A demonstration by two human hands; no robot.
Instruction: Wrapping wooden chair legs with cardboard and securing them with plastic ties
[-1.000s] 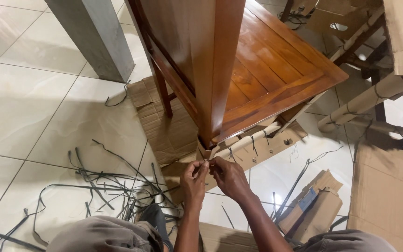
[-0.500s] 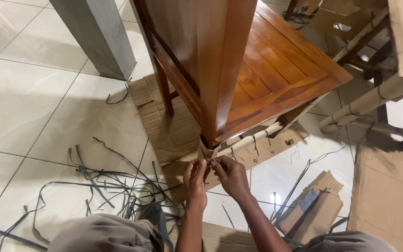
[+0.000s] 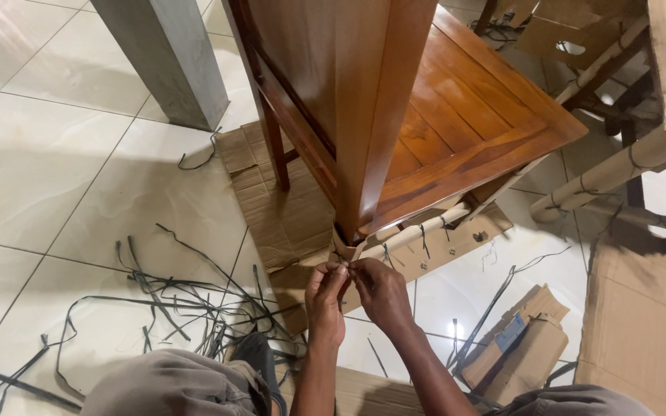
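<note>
Brown varnished wood: a chair (image 3: pixel 425 131) stands on flattened cardboard (image 3: pixel 279 208) on pale floor tiles; it serves as landmark for what follows.

Progress, as judged. Seat and upright back are bare of wrapping. The near leg at the chair's front corner carries a cardboard sleeve (image 3: pixel 342 248), and the rail beside it, running right under the seat edge, is a cardboard-wrapped tube (image 3: pixel 418 231) bound with dark straps. So top is unwrapped, lower parts remain wrapped. Whether the far legs are covered cannot be told.

Hands. Left hand (image 3: pixel 324 296) and right hand (image 3: pixel 379 291) meet just below the chair's near corner, fingertips pinched together on a thin dark strap (image 3: pixel 341 266) at the sleeve. Both grips are closed tight, fingers nearly touching each other; the strap end itself is too small to follow.

Left of the chair, a tangle of loose dark straps (image 3: pixel 171 300) lies on the tiles. Behind it, a grey pillar (image 3: pixel 163 62).

Packages. Right of the chair and nearer the person, a small crumpled brown carton (image 3: pixel 522 347) with a blue label patch, rectangular, on its upper face. Far right of the chair, a large flat brown sheet of cardboard (image 3: pixel 645 323). Beyond the chair's right side, more furniture in strapped cardboard tubes (image 3: pixel 618 173). No signs visible.
</note>
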